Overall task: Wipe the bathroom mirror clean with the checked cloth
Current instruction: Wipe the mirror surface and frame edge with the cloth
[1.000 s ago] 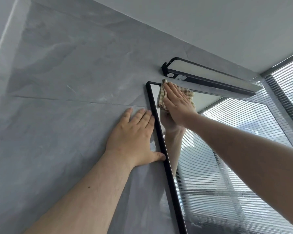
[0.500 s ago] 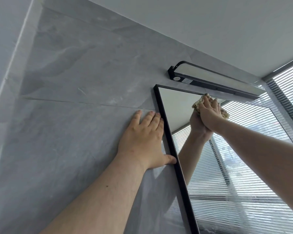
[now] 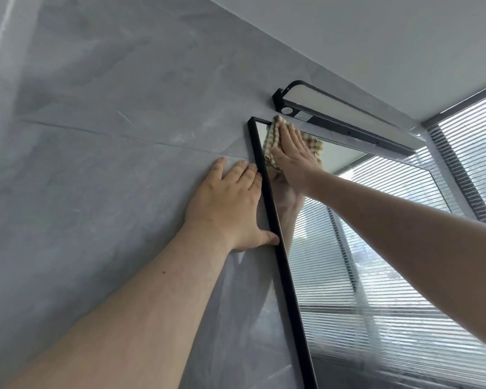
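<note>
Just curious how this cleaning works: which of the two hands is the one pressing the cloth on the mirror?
The right hand, flat on the checked cloth at the mirror's top corner; the left hand rests bare on the wall tile.

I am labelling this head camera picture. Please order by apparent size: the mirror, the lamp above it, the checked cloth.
1. mirror, by far the largest.
2. lamp, a long bar.
3. checked cloth, smallest, though the right hand partly covers it, so its full size is hidden.
</note>
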Available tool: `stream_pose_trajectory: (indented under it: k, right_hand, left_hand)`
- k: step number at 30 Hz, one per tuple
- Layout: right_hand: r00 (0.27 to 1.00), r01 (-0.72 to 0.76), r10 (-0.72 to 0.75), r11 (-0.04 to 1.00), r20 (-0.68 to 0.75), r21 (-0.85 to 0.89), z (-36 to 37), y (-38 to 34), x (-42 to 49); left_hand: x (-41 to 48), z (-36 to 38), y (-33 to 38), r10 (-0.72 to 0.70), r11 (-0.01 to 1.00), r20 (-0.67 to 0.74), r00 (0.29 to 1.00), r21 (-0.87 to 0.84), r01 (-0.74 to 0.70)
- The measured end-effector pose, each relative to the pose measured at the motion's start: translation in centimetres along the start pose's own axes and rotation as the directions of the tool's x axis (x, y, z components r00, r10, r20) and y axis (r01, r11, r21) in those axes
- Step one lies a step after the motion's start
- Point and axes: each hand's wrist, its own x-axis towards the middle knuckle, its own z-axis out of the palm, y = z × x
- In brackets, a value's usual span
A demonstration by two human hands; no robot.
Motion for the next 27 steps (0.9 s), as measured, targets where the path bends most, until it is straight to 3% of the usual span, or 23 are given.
stream_pose_trajectory:
  k: [8, 17, 27]
  right_hand:
    - [0.995, 0.058, -0.051, 0.995, 0.08, -0.085, 0.2, 1.2, -3.8]
    - [0.982, 0.154, -0.146, 0.986, 0.122, -0.063, 1.7, 3.0, -13.5]
    - [0.968, 0.155, -0.122, 0.978, 0.221, -0.14, 1.6, 4.7, -18.2]
  left_hand:
    - [0.1, 0.0, 0.1, -0.012, 1.0, -0.012, 1.0, 0.007, 0.012]
    - [-0.8, -0.3, 0.4, -0.034, 0.998, 0.003, 0.999, -0.045, 0.034]
    - [-2.8, -0.2, 2.1, -0.098, 0.993, 0.002, 0.995, -0.069, 0.098]
